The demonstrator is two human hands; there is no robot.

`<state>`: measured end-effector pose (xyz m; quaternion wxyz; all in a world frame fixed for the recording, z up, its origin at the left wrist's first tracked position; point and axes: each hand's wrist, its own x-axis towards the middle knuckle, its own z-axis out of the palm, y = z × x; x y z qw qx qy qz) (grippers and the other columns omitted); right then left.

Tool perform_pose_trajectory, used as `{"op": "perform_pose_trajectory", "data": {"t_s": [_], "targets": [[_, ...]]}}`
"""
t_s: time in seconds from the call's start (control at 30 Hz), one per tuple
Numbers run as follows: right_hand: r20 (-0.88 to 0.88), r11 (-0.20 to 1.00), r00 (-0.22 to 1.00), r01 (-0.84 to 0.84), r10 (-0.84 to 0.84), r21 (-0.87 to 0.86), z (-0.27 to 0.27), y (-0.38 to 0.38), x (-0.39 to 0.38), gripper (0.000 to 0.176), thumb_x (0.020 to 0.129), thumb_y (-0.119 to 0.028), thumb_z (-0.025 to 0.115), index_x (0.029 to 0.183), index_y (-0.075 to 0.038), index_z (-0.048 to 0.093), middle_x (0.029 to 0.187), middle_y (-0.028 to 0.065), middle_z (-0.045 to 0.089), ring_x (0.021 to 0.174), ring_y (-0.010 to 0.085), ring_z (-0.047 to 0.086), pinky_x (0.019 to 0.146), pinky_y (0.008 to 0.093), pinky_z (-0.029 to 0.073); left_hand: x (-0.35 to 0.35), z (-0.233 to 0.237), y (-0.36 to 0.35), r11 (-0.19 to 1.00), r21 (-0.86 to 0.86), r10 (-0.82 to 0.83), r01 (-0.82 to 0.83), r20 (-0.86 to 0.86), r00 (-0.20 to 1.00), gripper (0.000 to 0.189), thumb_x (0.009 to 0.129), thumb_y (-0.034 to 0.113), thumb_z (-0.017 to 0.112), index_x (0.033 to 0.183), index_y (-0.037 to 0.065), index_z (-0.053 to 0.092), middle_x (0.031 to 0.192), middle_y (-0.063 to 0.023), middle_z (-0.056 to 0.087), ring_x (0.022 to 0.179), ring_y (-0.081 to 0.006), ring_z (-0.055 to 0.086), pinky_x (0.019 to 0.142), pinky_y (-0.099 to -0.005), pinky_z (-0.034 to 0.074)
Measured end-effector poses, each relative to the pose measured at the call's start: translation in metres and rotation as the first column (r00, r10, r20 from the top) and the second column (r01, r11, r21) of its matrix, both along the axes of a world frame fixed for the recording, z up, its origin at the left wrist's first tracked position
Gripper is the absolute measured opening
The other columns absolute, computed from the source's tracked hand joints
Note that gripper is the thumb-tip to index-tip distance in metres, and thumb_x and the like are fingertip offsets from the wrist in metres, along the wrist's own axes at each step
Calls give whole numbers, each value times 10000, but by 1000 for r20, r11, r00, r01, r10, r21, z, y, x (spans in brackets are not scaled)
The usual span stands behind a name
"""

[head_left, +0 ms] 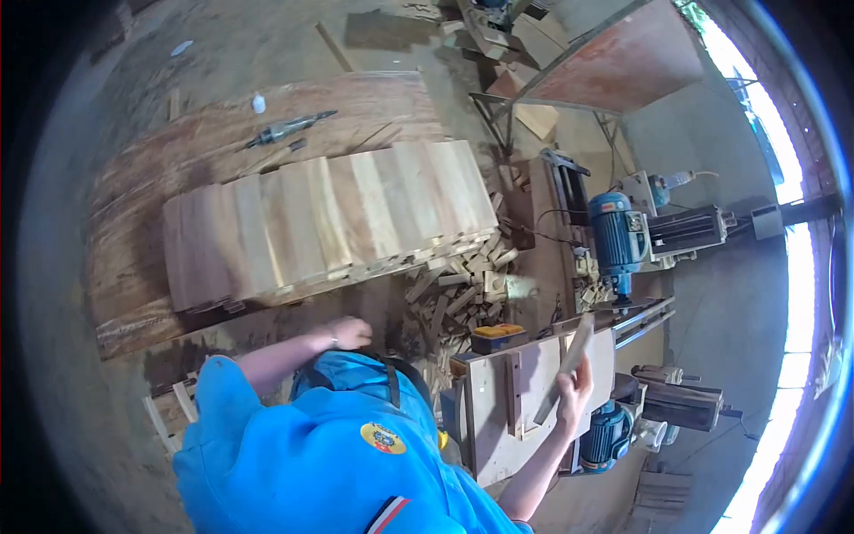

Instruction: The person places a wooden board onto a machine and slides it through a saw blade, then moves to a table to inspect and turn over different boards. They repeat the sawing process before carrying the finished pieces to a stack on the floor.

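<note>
My right hand [574, 393] is closed around a flat wooden strip [580, 345], held up at a slant over a pale wooden machine table [498, 445]. The strip's upper end reaches close to a saw blade [614, 307] below a blue electric motor [616, 233]. My left hand [351, 333] is in front of my waist with its fingers curled in. Whatever might be inside those fingers is hidden. Beyond this hand, a long stack of wooden boards [338, 214] lies on a large plywood sheet [133, 258].
Wood offcuts [467, 289] are heaped between the board stack and the machine. A yellow-and-dark box [498, 336] sits at the machine table's edge. A second blue motor [607, 436] is to the right. A power tool [289, 129] and a white bottle [259, 103] lie behind the stack.
</note>
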<state>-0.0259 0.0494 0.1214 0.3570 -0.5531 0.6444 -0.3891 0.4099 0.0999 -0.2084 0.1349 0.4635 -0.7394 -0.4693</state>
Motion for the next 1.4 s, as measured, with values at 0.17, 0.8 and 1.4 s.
{"op": "perform_pose_trajectory", "data": {"t_s": [0.17, 0.8, 1.4], "targets": [[841, 982, 533, -189, 89, 16, -13, 9, 134, 849, 820, -481, 609, 1462, 38, 409, 1321, 234, 591, 1218, 361, 578, 1055, 468, 466, -76, 220, -23, 960, 254, 246, -115, -580, 776, 629, 962, 474, 654, 1369, 5, 551, 1209, -205, 693, 1085, -306, 695, 928, -400, 538], [992, 709, 119, -696, -42, 113, -93, 64, 298, 879, 831, -736, 627, 1361, -44, 517, 1199, 127, 637, 1159, 297, 599, 1059, 509, 470, 1, 275, 149, 680, -34, 718, -732, -169, 675, 668, 740, 308, 797, 1250, -33, 532, 1133, -266, 640, 1050, -428, 646, 903, -467, 538], [-796, 341, 265, -937, 544, -78, -129, 6, 617, 907, 885, -620, 644, 1522, -34, 375, 1591, 252, 307, 1491, 459, 217, 1206, 601, 128, 364, 130, 208, -59, -97, 997, -994, -56, -54, 650, 934, 522, 648, 1208, -66, 605, 1092, -324, 661, 1053, -465, 636, 932, -494, 522]]}}
